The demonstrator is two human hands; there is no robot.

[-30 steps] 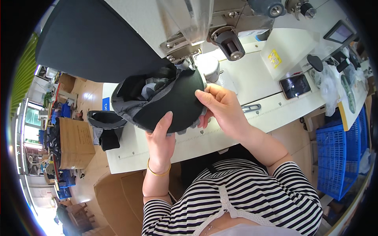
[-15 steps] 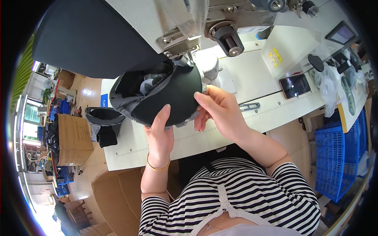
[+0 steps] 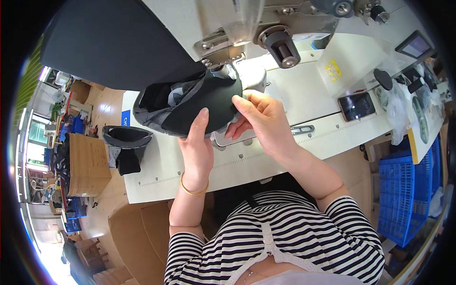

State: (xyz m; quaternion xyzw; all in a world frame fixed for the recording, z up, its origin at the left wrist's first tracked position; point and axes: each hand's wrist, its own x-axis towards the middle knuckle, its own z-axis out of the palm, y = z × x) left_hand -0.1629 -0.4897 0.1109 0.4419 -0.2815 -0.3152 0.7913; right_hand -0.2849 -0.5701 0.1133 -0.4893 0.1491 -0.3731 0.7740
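Observation:
A hollow, curved black and grey fabric piece [image 3: 202, 107] sits tilted under the presser foot of a sewing machine [image 3: 221, 71]; I cannot tell its exact kind. Its near edge is gripped by my left hand [image 3: 197, 147], thumb lying on the black outside and fingers hidden beneath. My right hand [image 3: 261, 116] pinches the right edge between thumb and bent forefinger, with the other fingers curled below. Inside the opening, folded grey and black lining shows. The needle point is hidden behind the fabric and the machine parts.
Another black and grey fabric piece [image 3: 127, 145] lies at the table's left end. On the white table [image 3: 223, 178] are a slotted metal piece [image 3: 302, 129] and a phone [image 3: 357, 106]. Blue crates [image 3: 403, 199] stand at right, a cardboard box [image 3: 89, 164] at left.
The fabric piece has turned and its near edge has risen away from me under the machine. Both hands have moved slightly farther with it, keeping their holds.

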